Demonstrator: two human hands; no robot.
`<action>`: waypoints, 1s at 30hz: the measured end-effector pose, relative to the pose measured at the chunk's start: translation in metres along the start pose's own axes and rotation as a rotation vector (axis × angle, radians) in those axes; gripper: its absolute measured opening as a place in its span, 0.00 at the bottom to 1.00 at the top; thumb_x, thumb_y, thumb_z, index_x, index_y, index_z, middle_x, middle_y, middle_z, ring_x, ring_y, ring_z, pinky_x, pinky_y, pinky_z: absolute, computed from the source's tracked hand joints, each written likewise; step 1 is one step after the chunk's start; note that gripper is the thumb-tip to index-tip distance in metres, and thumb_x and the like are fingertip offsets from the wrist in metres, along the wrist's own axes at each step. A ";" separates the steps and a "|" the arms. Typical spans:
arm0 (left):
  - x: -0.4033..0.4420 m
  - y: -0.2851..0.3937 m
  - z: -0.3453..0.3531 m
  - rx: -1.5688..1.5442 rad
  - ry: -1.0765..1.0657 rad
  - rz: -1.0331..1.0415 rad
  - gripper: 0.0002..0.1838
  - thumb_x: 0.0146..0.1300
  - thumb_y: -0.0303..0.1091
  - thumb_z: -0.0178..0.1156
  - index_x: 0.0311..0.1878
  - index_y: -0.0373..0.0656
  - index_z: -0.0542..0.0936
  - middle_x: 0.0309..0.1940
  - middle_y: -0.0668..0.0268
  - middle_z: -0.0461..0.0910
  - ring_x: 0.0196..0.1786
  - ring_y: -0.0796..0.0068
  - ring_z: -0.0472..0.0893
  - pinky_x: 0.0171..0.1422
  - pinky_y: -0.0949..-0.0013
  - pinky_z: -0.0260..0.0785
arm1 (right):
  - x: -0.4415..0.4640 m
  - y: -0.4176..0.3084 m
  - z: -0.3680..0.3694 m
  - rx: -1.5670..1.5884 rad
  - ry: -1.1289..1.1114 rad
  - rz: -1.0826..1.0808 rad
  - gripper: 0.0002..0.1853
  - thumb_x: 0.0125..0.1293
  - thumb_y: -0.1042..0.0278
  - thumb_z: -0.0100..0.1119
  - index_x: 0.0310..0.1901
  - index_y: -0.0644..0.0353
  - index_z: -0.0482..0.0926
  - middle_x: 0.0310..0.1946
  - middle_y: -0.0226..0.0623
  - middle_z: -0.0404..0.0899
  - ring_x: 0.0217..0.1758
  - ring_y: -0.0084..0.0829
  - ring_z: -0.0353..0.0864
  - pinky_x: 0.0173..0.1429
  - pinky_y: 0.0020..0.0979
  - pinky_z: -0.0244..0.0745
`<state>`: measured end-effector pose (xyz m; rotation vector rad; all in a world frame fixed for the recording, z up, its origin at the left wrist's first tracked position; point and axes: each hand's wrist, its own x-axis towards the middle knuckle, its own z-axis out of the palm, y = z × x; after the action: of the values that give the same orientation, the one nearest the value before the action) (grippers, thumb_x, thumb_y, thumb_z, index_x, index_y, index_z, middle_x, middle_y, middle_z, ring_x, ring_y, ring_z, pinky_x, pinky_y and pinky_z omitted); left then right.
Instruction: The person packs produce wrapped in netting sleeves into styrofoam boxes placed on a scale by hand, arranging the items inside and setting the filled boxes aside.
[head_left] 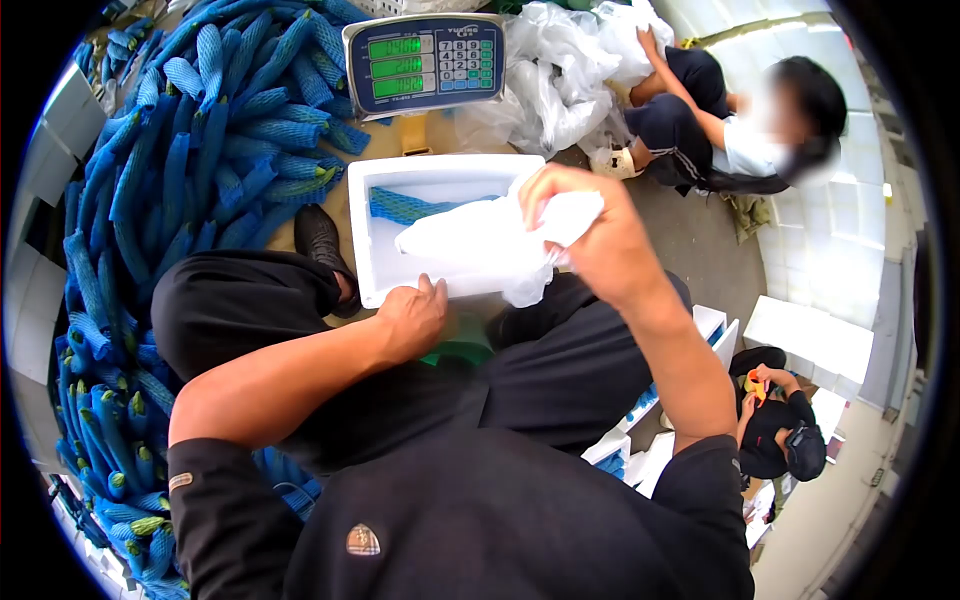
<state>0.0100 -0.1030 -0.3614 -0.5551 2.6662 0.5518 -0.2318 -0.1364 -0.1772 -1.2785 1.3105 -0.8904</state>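
In front of me sits a white foam box (362, 235), and a blue net-wrapped item (425, 207) lies inside along its far side. My right hand (585, 225) is closed on a white plastic bag (470, 235), lifted at the box's right end, with the rest of the bag spread over the box. The fingers of my left hand (412, 318) rest on the near rim of the box, bent and close together; whether they grip the rim is unclear.
A large pile of blue net-wrapped items (190, 150) fills the left. Beyond the box stands a digital scale (425, 65). Clear plastic bags (560, 75) lie beside a seated person (750, 140). Another person (780, 430) sits at the lower right, near white boxes (810, 345).
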 end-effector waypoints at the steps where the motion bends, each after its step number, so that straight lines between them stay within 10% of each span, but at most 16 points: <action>1: 0.001 -0.001 -0.005 -0.038 -0.034 -0.006 0.47 0.64 0.56 0.68 0.73 0.24 0.69 0.55 0.36 0.83 0.42 0.47 0.90 0.42 0.58 0.82 | -0.004 -0.003 0.014 0.035 -0.031 0.118 0.07 0.61 0.84 0.54 0.37 0.65 0.80 0.34 0.31 0.83 0.40 0.23 0.80 0.46 0.26 0.74; 8: 0.007 -0.013 -0.023 -0.195 -0.157 0.029 0.22 0.64 0.53 0.67 0.49 0.43 0.89 0.48 0.57 0.90 0.53 0.56 0.89 0.53 0.54 0.82 | -0.019 0.025 0.075 -0.034 -0.078 0.247 0.07 0.64 0.81 0.51 0.37 0.65 0.80 0.32 0.33 0.82 0.39 0.25 0.78 0.46 0.30 0.73; 16: 0.012 -0.018 -0.008 -0.157 -0.147 0.139 0.13 0.62 0.44 0.63 0.35 0.48 0.91 0.40 0.60 0.91 0.45 0.62 0.91 0.42 0.57 0.84 | 0.017 0.117 0.069 0.175 -0.213 0.811 0.12 0.63 0.77 0.48 0.37 0.58 0.84 0.22 0.26 0.75 0.22 0.24 0.69 0.25 0.30 0.64; 19: 0.016 -0.015 0.002 -0.099 -0.031 0.146 0.11 0.61 0.43 0.64 0.35 0.50 0.92 0.36 0.65 0.91 0.44 0.64 0.91 0.42 0.59 0.83 | 0.045 0.138 0.081 -0.339 -0.241 0.576 0.08 0.62 0.78 0.52 0.37 0.59 0.81 0.25 0.37 0.76 0.29 0.37 0.81 0.34 0.41 0.75; 21: 0.031 -0.006 0.005 -0.031 -0.196 0.141 0.10 0.64 0.42 0.66 0.45 0.57 0.93 0.46 0.72 0.91 0.49 0.68 0.90 0.49 0.58 0.81 | 0.054 0.194 0.078 -0.619 -0.057 -0.064 0.09 0.58 0.80 0.56 0.39 0.58 0.81 0.34 0.45 0.79 0.42 0.49 0.83 0.47 0.45 0.77; 24: 0.008 -0.007 -0.047 -0.061 0.067 0.218 0.08 0.61 0.39 0.65 0.34 0.53 0.93 0.37 0.67 0.90 0.43 0.67 0.90 0.38 0.59 0.80 | 0.060 0.274 0.068 -0.644 -0.004 -0.041 0.16 0.52 0.85 0.56 0.41 0.56 0.82 0.41 0.46 0.81 0.50 0.53 0.81 0.56 0.44 0.77; 26: -0.032 -0.009 -0.102 -0.019 0.318 0.156 0.08 0.62 0.40 0.66 0.35 0.51 0.92 0.40 0.67 0.89 0.44 0.68 0.89 0.42 0.60 0.80 | 0.054 0.279 0.070 -0.218 -0.236 0.532 0.14 0.67 0.75 0.54 0.52 0.57 0.82 0.54 0.49 0.83 0.58 0.51 0.82 0.64 0.42 0.75; 30: -0.129 -0.059 -0.181 -0.456 0.914 -0.088 0.20 0.61 0.39 0.72 0.56 0.45 0.85 0.44 0.60 0.87 0.48 0.63 0.88 0.48 0.62 0.80 | 0.018 0.289 0.060 -0.567 -0.279 0.086 0.14 0.72 0.70 0.49 0.54 0.57 0.82 0.57 0.50 0.83 0.59 0.52 0.82 0.65 0.44 0.76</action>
<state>0.0987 -0.1936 -0.1701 -1.3089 3.3151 1.1004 -0.2272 -0.1005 -0.4711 -1.6929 1.4271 -0.2615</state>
